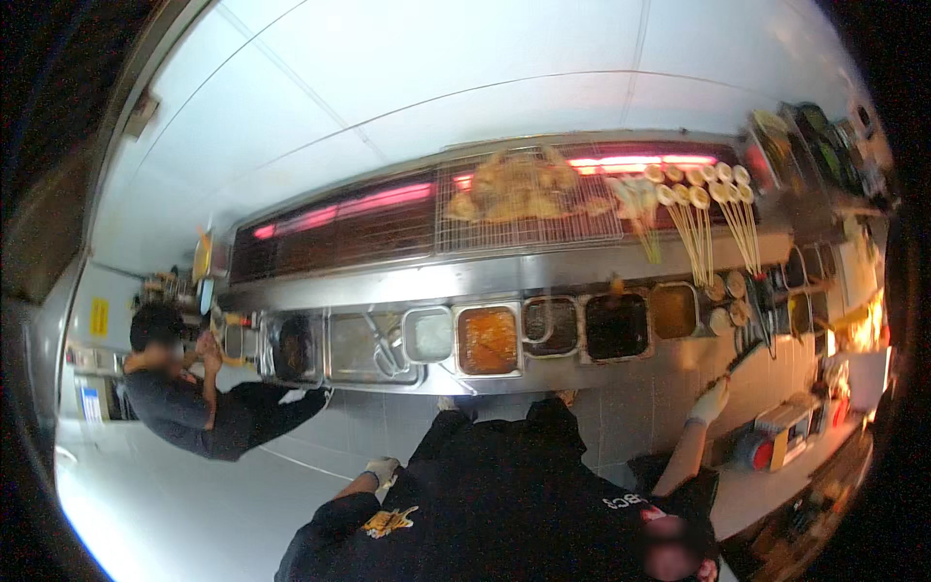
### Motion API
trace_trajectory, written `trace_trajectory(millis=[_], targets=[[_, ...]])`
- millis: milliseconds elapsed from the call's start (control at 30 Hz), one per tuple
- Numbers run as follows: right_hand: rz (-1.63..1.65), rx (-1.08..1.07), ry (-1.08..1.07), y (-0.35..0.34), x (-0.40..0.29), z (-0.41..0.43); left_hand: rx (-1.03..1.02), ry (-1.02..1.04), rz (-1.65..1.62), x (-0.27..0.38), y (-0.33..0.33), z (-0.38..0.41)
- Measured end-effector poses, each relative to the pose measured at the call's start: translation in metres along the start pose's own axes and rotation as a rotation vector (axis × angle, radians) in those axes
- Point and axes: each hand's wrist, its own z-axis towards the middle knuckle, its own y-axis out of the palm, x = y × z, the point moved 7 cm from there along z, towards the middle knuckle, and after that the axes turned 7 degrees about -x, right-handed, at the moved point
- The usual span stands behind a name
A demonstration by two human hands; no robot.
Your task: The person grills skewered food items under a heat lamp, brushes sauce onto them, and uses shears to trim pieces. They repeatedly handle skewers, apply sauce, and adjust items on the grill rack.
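My right hand (709, 404), in a white glove, is stretched out to the right. It grips the handle of a long thin utensil (743, 358), whose exact kind is too blurred to tell. My left hand (383, 471), also gloved, hangs low beside my body with its fingers curled; whether anything is in it cannot be seen. Before me, a steel counter (436, 384) holds a pan of orange sauce (488, 340), a pan of pale liquid (428, 335), a pan of dark sauce (617, 327) and a pan of brown sauce (673, 309).
Flames (869, 324) burn at the far right. Behind the pans, golden food pieces (524, 189) lie on a wire rack (465, 236) beside bundles of skewers (698, 240). Metal utensils (389, 353) rest in a shallow tray (349, 371). Another person (182, 396) stands at the left.
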Motion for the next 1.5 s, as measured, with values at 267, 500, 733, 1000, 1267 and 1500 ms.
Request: trace_trajectory(millis=[267,500,733,1000,1267,1500], targets=[[-0.652,-0.599,-0.855,0.292,-0.203,-0.365,0.029,0.457,0.860,-0.121,-0.010,0.129],[-1.348,-0.607,-0.944,0.580,-0.172,-0.471,0.127,0.222,-0.944,-0.188,-0.131,0.124],[-1.492,-1.100,-0.841,0.742,-0.056,-0.708,0.189,0.456,0.114,-0.274,-0.047,0.133],[-1.653,-1.277,-0.930,0.787,-0.057,-0.634,0.019,0.004,-0.856,-0.293,-0.041,0.120],[-1.719,-0.501,-0.596,0.612,-0.144,-0.534,-0.017,0.001,-1.009,-0.299,-0.037,0.110],[-1.318,-1.051,-0.697,0.788,-0.001,-0.811,-0.032,0.032,-0.955,-0.295,-0.062,0.116]])
